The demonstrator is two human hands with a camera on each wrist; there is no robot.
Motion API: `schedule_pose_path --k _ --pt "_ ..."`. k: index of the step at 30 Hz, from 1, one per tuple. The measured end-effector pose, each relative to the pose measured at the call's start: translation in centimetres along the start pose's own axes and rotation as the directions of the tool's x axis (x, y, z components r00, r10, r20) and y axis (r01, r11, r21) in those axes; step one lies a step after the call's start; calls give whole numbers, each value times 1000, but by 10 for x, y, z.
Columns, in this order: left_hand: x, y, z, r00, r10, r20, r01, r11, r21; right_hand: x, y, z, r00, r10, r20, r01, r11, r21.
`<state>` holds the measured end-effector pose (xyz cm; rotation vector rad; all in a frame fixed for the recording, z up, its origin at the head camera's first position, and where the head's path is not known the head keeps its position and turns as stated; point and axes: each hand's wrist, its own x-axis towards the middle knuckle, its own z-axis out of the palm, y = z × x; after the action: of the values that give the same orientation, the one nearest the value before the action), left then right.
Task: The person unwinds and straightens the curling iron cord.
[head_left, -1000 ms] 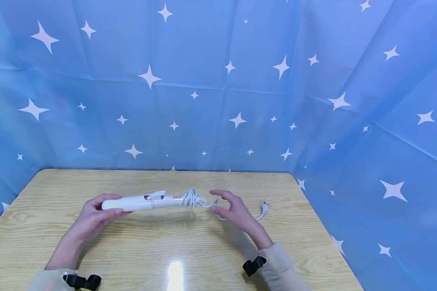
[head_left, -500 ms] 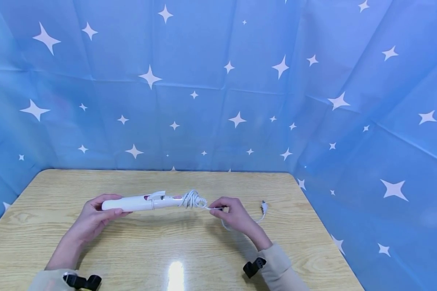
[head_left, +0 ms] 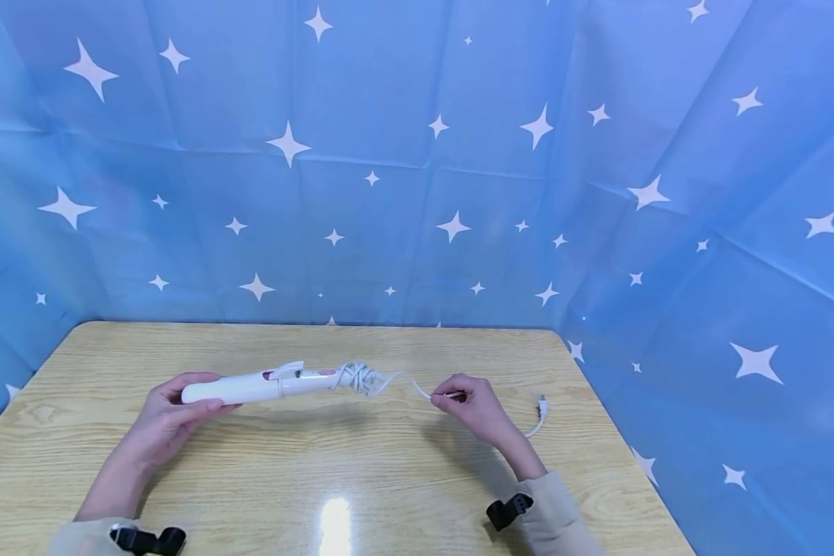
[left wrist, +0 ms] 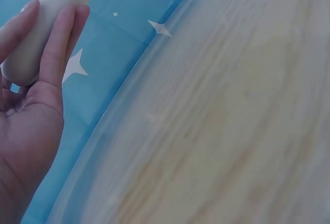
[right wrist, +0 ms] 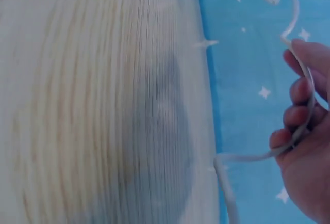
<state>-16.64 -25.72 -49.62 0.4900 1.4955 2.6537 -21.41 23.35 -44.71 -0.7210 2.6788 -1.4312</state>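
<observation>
Head view puts the white wand-shaped appliance [head_left: 239, 388] left of centre in the lower half of the frame, above the worktop [head_left: 347, 455], with the fingers and thumb of the left hand [head_left: 161, 417] gripping its blunt end (at upper left in the left wrist view) and its cord [head_left: 356, 377] wound round the other end. Right of centre, the fingers of the right hand [head_left: 478, 409] pinch a loose stretch of cord, which runs across the curled fingers in the right wrist view, while the plug [head_left: 544, 408] shows farther right.
</observation>
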Motion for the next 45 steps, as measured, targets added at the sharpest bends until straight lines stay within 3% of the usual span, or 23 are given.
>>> schedule_pose_path --k 4,14,22,29,38,45 --pt "-1 3 -1 1000 2 -12 -2 1000 -7 -4 3 -6 1000 9 -6 -9 1000 11" --pt "-1 8 2 1000 -12 7 12 1000 29 -3 9 -6 997 -46 66 45 999 13" --pt "-1 11 1 1000 -23 11 23 1000 14 2 -2 -2 999 -43 10 44 998 -42" --pt "0 11 1 999 5 42 -6 1000 28 12 -21 8 993 -116 -36 117 993 22" --pt "1 10 -1 998 8 61 -12 997 70 26 -41 26 959 -279 51 280 960 -17" --pt "0 11 0 998 3 59 -8 997 78 26 -44 36 967 -234 98 234 972 4"
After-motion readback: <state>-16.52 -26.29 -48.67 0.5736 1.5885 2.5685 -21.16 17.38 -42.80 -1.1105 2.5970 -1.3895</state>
